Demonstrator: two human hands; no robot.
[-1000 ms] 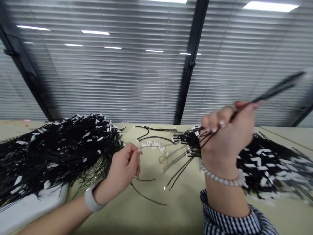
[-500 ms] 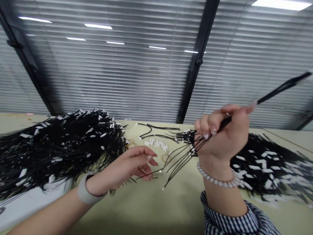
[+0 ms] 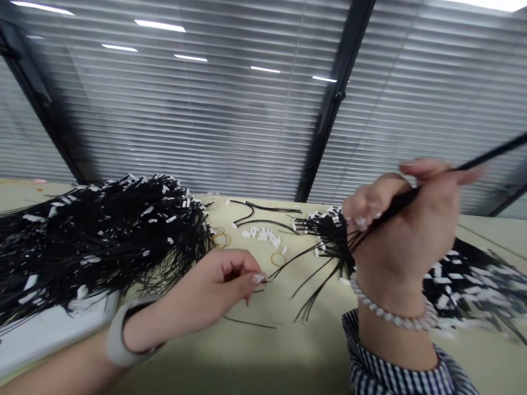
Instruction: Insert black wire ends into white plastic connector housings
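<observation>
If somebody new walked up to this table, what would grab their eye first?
Probably the big tangled heap of black wires with white tags, at the left. Next, the right hand, raised at the right around a wire bundle. Behind the table, slatted blinds fill the upper view.

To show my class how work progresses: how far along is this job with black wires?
Probably midway. Likely done: the small white pieces lying loose mid-table. In hand: the right hand grips a wire bundle; the left hand pinches a wire end. Seemingly left: the big tangled pile at left, with white tags. Whether the right-hand pile is finished, I cannot tell.
</observation>
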